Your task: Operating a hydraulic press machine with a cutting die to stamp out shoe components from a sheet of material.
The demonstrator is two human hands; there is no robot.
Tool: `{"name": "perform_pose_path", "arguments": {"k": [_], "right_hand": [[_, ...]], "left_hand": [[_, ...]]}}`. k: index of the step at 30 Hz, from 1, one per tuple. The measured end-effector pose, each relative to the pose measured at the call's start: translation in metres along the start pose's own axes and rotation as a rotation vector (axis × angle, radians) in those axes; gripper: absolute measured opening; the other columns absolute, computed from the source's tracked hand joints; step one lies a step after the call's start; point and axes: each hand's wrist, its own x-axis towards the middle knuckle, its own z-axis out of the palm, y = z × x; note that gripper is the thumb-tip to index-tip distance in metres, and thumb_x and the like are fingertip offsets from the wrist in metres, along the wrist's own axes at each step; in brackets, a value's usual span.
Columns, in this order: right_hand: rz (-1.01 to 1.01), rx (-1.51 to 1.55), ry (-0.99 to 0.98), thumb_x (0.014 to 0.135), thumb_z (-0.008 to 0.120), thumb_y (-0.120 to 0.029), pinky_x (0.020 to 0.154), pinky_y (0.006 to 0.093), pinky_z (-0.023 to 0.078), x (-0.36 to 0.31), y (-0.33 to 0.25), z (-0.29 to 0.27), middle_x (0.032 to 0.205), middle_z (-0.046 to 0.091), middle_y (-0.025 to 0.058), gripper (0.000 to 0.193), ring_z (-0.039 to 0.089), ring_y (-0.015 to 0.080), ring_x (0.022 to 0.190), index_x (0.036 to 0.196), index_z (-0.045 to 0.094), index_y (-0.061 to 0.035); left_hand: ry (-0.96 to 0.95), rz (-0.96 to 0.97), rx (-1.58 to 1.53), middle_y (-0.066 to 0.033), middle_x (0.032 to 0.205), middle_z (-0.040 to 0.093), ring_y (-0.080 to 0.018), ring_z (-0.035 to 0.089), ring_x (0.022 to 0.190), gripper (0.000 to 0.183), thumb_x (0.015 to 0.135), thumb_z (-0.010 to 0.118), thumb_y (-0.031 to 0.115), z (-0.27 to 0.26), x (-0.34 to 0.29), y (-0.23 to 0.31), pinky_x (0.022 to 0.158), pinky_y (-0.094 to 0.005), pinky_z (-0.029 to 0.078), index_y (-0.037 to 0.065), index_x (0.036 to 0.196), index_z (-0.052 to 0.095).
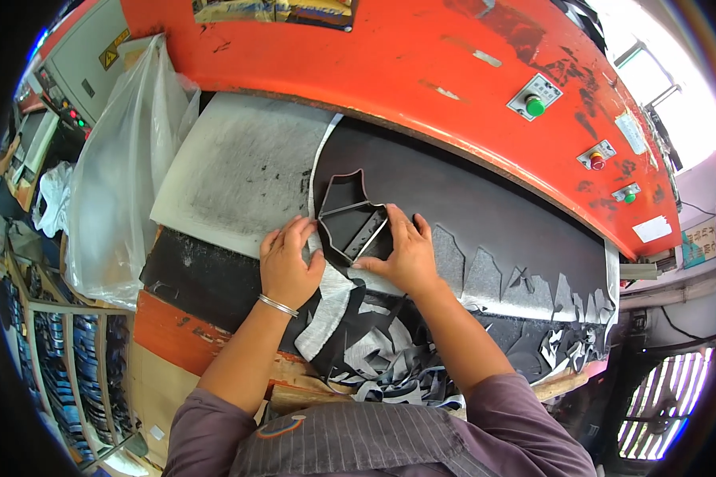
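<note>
So the metal frame (346, 210) sat on the dark sheet (461, 191), long axis running roughly 12 to 6. The right hand (410, 258) was nearer, holding it between spread thumb and fingers, frame at its 10 o'clock; the left hand (289, 258) was loose, thumb wide, frame at its 2, touching or not was hard to tell.

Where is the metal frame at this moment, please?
In the head view, the metal frame is just left of centre, at the dark sheet's left end, between the left hand and right hand.
</note>
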Motion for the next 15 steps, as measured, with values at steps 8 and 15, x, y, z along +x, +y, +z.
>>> {"name": "perform_pose_path", "arguments": {"k": [8, 15], "right_hand": [[0.043, 0.160, -0.029, 0.062, 0.080, -0.050, 0.110, 0.0475, 0.026, -0.023, 0.009, -0.048, 0.140, 0.040, 0.0228, 0.108, 0.035, 0.0360, 0.134, 0.141, 0.029, 0.0021], [0.434, 0.480, 0.710, 0.090, 0.060, -0.021, 0.113, 0.0394, 0.021, -0.143, 0.177, -0.187, 0.146, 0.035, 0.0163, 0.061, 0.030, 0.0281, 0.137, 0.141, 0.034, 0.0000]], "left_hand": [[0.032, -0.220, -0.322, -0.0137, 0.123, 0.061, -0.0276, 0.053, 0.120, 0.052, 0.077, 0.066, 0.014, -0.003, -0.011, 0.010, 0.102, -0.0400, 0.035, 0.004, 0.124, 0.047], [-0.060, -0.010, -0.378, -0.0121, 0.098, 0.065, -0.0249, 0.065, 0.086, 0.022, 0.082, 0.065, 0.011, 0.020, 0.009, 0.149, 0.077, -0.0354, 0.052, 0.004, 0.102, 0.064]]}}
